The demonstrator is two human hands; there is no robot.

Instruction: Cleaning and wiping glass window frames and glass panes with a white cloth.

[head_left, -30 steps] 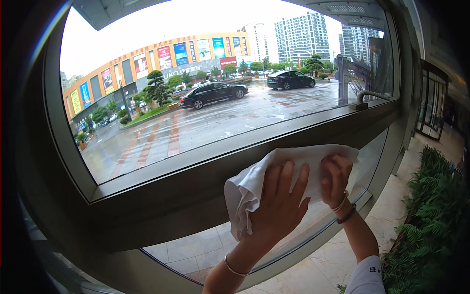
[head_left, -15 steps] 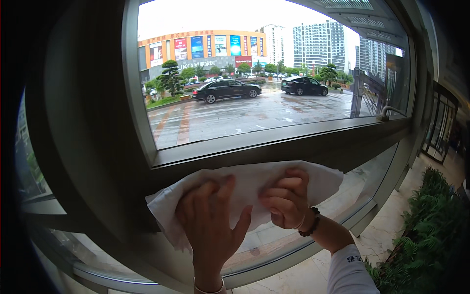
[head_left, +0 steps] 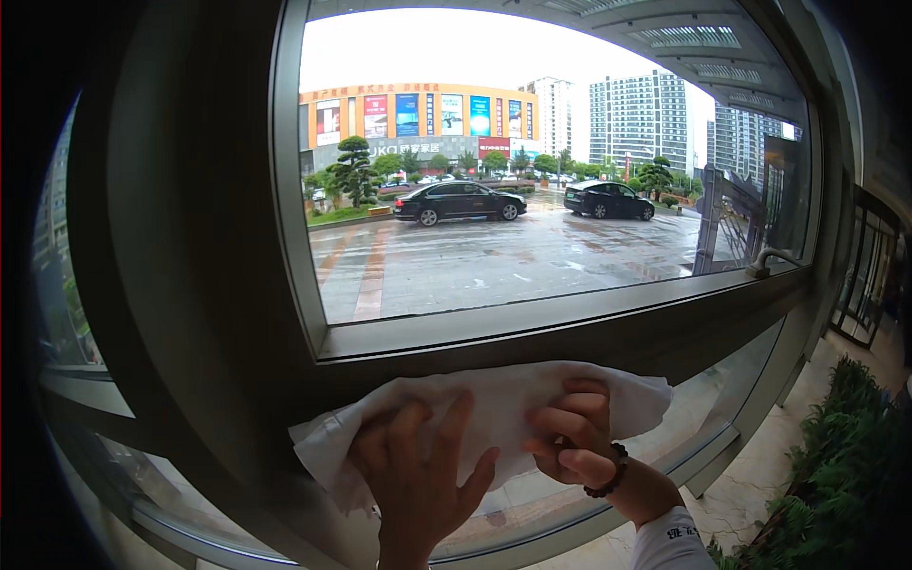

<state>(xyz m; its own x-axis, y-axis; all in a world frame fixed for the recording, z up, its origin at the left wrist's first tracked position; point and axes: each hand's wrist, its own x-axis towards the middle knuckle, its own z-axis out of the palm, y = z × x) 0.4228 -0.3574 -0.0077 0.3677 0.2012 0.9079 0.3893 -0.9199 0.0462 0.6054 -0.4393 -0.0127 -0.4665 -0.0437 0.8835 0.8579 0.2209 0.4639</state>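
Observation:
A white cloth (head_left: 508,408) spreads in a wide band across the dark window frame just below the sill. My left hand (head_left: 418,480) lies against the left part of this cloth, its fingers spread and slightly bent, the thumb standing apart. Toward the cloth's right end, my right hand (head_left: 575,432) has its fingers curled into the fabric. A dark beaded bracelet (head_left: 613,470) circles the right wrist, below it a white sleeve (head_left: 670,541). The cloth's left corner hangs loose beside the left hand.
Above the cloth runs a metal window sill (head_left: 532,316) with a handle (head_left: 769,258) at its right end. Through the glass, two dark cars stand on wet paving. Lower glass panes lie behind my hands. Green plants (head_left: 826,465) line the right side.
The view has tilted up, so the window, cloth and hands sit lower. Both hands stay at the cloth; the right hand's fingers and thumb have shifted slightly.

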